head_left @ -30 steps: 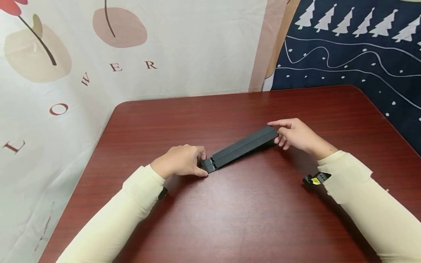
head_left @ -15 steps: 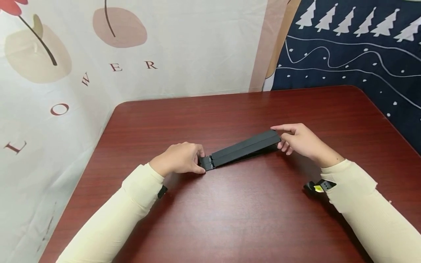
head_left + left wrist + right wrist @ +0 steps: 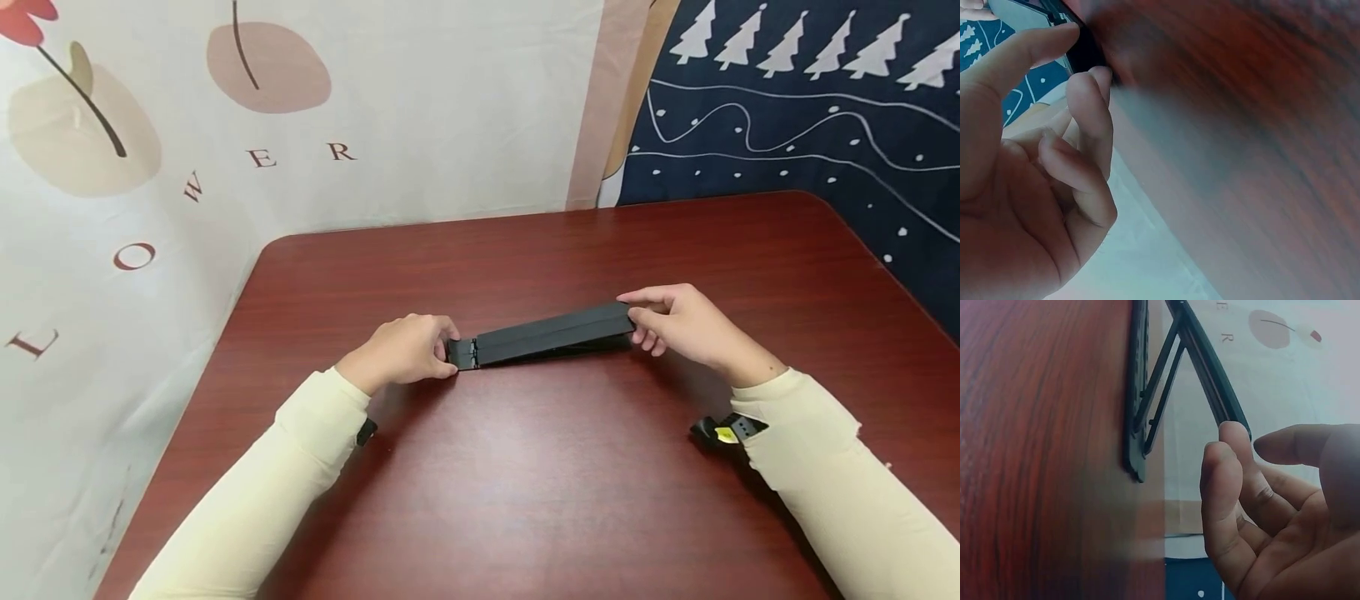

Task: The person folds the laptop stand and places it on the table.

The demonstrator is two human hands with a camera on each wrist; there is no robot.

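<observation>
Pale yellow sleeves [image 3: 843, 487] have a yellow-marked black strap [image 3: 750, 427] at the right cuff [image 3: 798, 408], a black piece [image 3: 366, 432] at the left.

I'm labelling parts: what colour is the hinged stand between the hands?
The hinged stand is black, best seen in the head view.

Reads "L O W E R" in spaced red-brown capitals [image 3: 192, 187] along the pale backdrop [image 3: 465, 125], partly repeated as "E R" in the right wrist view; too small to read on the yellow label [image 3: 727, 435].
</observation>
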